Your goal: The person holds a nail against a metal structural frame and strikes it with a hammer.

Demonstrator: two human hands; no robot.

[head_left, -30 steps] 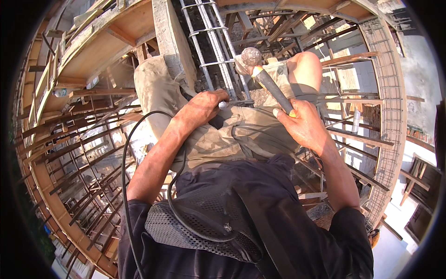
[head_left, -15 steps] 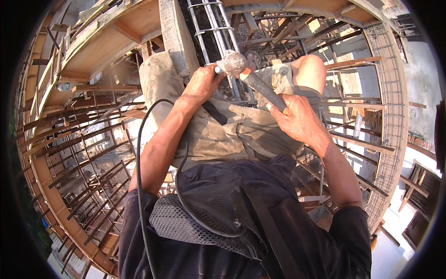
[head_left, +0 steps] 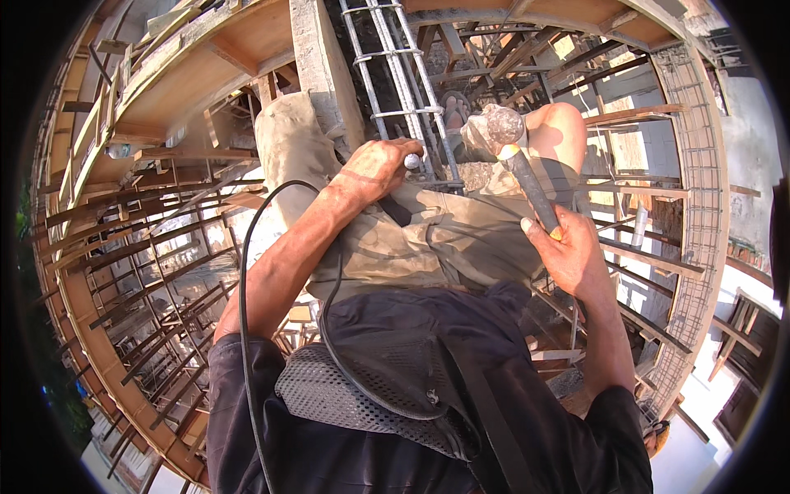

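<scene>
I see the hammer tilted above the right leg of the khaki trousers, its head pointing away from the torso. Clear air lies between that head and the metal rod, whose round end shows over the near end of the rebar cage. A timber beam edges the cage on its left; curved formwork bounds my view's right. The right hand wraps the lower handle, thumb along it. The left hand's fingers curl around the rod; their pressure I cannot tell.
</scene>
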